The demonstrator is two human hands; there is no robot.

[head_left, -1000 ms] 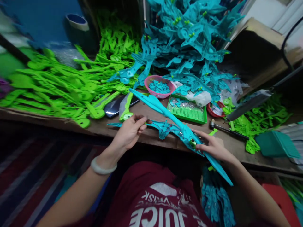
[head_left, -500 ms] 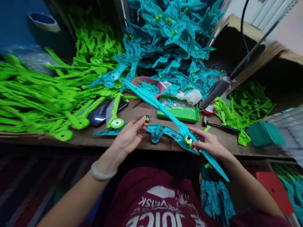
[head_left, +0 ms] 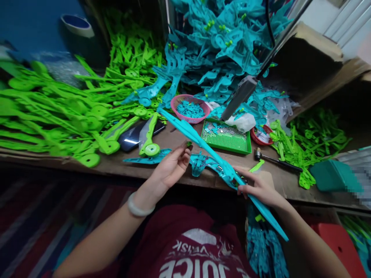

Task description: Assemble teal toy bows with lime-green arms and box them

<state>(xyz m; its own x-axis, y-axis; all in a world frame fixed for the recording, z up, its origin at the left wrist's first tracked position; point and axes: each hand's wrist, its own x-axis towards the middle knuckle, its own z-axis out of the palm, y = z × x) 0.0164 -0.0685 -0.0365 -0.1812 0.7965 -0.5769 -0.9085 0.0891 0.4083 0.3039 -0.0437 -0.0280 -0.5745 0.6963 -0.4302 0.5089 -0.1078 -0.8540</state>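
Observation:
My left hand (head_left: 173, 165), palm up, pinches a small green piece (head_left: 189, 144) between thumb and fingertips. My right hand (head_left: 257, 185) grips a long blue plastic part (head_left: 203, 143) near its lower end; the part slants from upper left to lower right. Under it, a second blue part (head_left: 198, 165) with thin wires lies along the table edge, partly covered by my left hand. A green arm with a round disc (head_left: 151, 149) rests left of my left hand. Close to my right hand is a green strip (head_left: 257, 166).
A green tray (head_left: 228, 144) of small metal pieces, a pink basket (head_left: 189, 119) and a red basket (head_left: 255, 138) stand behind. A hammer (head_left: 279, 163) lies right. Green parts (head_left: 58, 112) pile left, blue parts (head_left: 214, 50) behind. A grey-handled tool (head_left: 240, 94) hangs above the tray.
The view has shifted, so most things sit further right. The hanging tool has swung left over the tray. The green piece by my right fingers is now mostly hidden.

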